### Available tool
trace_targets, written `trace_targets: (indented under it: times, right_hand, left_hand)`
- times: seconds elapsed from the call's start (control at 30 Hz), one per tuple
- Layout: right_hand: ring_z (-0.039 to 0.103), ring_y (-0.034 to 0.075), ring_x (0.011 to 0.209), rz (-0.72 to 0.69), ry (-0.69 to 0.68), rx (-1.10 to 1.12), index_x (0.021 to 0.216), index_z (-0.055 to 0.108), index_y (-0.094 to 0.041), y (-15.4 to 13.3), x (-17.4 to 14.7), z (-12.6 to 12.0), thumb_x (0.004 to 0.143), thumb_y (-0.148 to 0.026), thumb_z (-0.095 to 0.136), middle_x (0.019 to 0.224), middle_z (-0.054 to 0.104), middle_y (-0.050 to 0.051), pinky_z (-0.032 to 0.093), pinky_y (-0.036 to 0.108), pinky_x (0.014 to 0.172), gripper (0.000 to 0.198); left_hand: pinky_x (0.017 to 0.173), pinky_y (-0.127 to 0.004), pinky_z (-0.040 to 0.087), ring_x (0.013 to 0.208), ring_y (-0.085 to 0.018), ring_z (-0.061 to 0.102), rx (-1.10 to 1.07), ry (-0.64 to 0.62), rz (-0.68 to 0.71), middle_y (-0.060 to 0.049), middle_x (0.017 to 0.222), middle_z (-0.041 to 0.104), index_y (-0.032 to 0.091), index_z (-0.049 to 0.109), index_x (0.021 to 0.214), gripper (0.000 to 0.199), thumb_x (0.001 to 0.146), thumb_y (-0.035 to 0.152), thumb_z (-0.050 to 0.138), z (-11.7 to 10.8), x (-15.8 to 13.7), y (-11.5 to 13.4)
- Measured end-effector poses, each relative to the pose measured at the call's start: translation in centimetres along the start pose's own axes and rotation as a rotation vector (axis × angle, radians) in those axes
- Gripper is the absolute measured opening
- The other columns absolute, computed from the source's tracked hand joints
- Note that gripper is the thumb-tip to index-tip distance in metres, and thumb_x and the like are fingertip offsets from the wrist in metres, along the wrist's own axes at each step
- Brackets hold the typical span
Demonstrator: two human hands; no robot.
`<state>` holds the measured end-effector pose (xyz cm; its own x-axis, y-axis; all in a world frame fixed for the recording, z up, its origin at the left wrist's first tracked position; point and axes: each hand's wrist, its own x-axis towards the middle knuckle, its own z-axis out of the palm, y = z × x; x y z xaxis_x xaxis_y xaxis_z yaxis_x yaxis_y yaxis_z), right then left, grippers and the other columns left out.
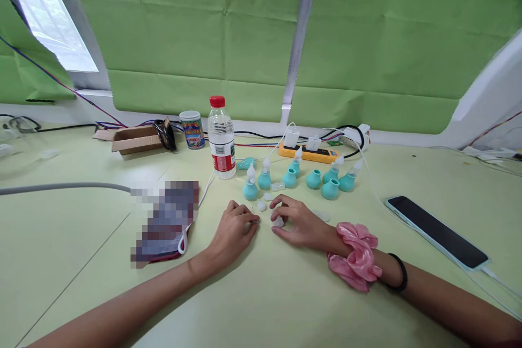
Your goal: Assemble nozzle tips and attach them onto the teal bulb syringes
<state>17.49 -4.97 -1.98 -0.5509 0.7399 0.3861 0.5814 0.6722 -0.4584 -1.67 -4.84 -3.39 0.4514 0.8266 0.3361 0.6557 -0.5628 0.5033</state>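
Desk [81, 261], pale green, fills the lower view; green sheets hang behind it. Phone [438, 231] lies flat at R, screen up, long axis running from near-centre out toward the near R edge, cable plugged at its near end. Box [134, 138], open cardboard, sits far L by the wall w/ a can [192, 129] beside it. Bottle [221, 138], red cap, stands upright just L of centre. Power strip [308, 153], orange, lies along the back w/ white chargers in it. Mask [169, 223] lies flat L of the hands, partly blurred.

Bulbs [330, 189]: approx. seven teal rubber bulbs in a loose row betw. bottle and phone, behind both hands, not touched. Most stand upright, white nozzle pointing up; one near the bottle lies on its side, long axis across the desk. Two seem to have no nozzle, open neck up.

Left hand [236, 228] rests on the desk, fingers curled in loosely, fingertips toward the R hand; whether it grips anything I can't tell. Right hand [299, 220], pink scrunchie [356, 261] and a black band on the wrist, lies palm down, fingers bent around a white tip [278, 222], pinching it against the desk. The tip sits under the R fingertips, in the gap betw. the hands; too small to tell its axis. More small white bits [261, 205] lie just beyond, near the L fingertips.
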Motion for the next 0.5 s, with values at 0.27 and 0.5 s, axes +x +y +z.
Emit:
trace_targets:
  times: [0.27,0.5]
  right_hand:
    - [0.061,0.015,0.071,0.169,0.16,0.319,0.082,0.061,-0.015,-0.2,-0.6,1.4,0.066,-0.018,0.059,0.082,0.064,0.005,0.054,0.025,0.062,0.016]
    - [0.059,0.016,0.077,0.016,0.103,0.158,0.089,0.062,-0.017,-0.6,-0.5,1.3,0.066,-0.01,0.056,0.087,0.064,0.006,0.049,0.028,0.069,0.025]
  left_hand:
    - [0.066,-0.026,0.044,0.075,-0.016,0.052,-0.263,0.085,-0.003,-0.002,0.071,0.064,0.018,0.064,0.069,0.014,0.067,0.008,0.054,-0.4,0.0,-0.1]
    - [0.062,-0.024,0.046,0.065,-0.013,0.054,-0.409,0.084,-0.127,-0.002,0.073,0.063,0.016,0.064,0.076,0.013,0.066,0.012,0.058,-0.2,0.0,0.1]
